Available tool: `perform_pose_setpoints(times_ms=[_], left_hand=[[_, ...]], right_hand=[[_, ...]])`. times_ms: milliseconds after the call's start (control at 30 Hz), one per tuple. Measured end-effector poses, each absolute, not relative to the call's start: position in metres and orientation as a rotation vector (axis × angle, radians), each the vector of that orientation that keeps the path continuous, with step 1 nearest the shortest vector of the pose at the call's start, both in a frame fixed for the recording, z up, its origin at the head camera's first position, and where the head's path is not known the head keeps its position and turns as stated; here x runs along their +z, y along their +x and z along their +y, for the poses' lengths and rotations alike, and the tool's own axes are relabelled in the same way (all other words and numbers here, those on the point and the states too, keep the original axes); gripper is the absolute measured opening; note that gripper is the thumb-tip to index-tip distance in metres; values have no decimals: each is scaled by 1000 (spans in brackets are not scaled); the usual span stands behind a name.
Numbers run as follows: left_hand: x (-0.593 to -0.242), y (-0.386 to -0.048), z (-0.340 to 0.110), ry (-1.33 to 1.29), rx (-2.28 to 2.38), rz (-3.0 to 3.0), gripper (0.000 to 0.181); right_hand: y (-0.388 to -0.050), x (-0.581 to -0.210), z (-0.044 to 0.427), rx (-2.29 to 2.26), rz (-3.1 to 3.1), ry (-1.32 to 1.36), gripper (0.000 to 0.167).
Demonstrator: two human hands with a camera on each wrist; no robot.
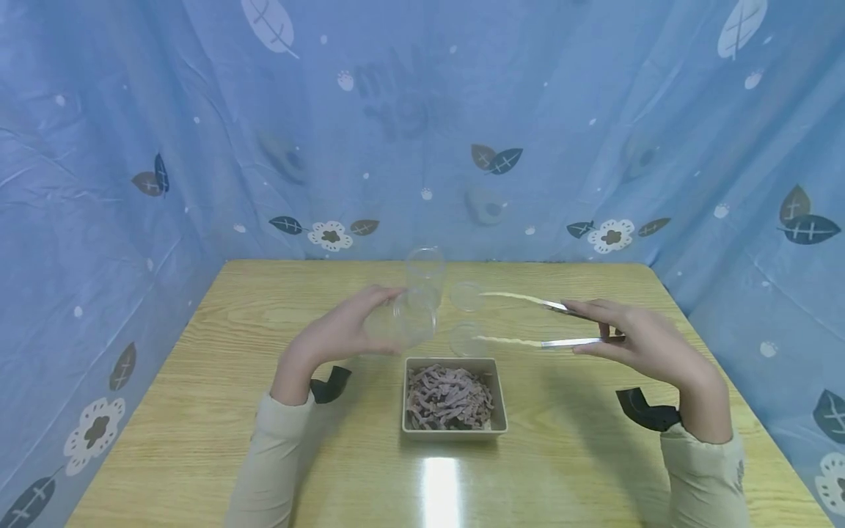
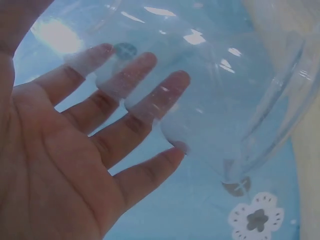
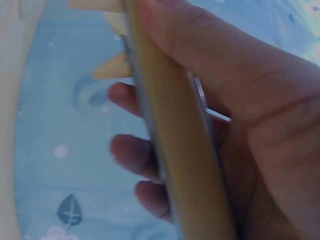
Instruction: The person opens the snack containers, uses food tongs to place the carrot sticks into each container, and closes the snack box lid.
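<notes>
A clear container (image 1: 417,317) is held between the spread thumb and fingers of the left hand (image 1: 343,326). Parted tongs (image 1: 561,342) are gripped in the right hand (image 1: 637,337), their round tips near the container.

Can't trace full outline of clear colourless plastic vessel (image 1: 417,323); one piece or two, I can't tell. My left wrist view crops it at top, along with thumb of bare left hand (image 1: 346,326). Right wrist view blurs silver metal tongs (image 1: 574,342), cuts both ends, hides part of bare right hand (image 1: 643,337) behind them. Overlapping grey-purple strips (image 1: 450,396): too tangled for me to count.
</notes>
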State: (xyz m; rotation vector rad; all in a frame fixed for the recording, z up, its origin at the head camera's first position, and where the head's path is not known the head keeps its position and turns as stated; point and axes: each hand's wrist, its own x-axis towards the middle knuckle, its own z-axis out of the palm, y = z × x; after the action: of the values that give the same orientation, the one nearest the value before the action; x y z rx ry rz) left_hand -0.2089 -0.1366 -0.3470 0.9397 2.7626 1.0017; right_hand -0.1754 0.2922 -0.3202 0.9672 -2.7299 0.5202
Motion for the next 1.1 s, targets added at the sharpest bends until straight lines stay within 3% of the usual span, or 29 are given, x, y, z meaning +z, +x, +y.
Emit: perform_pose_setpoints(times_ms=[300,1100], left_hand=[[-345,-191,-139,1021,764,2815,85],[-346,-176,-134,1056,709,2733,86]], right_hand=[[-156,-314,278,479,-2810,1107,49],[-149,-323,245,366,-3019,1197,52]])
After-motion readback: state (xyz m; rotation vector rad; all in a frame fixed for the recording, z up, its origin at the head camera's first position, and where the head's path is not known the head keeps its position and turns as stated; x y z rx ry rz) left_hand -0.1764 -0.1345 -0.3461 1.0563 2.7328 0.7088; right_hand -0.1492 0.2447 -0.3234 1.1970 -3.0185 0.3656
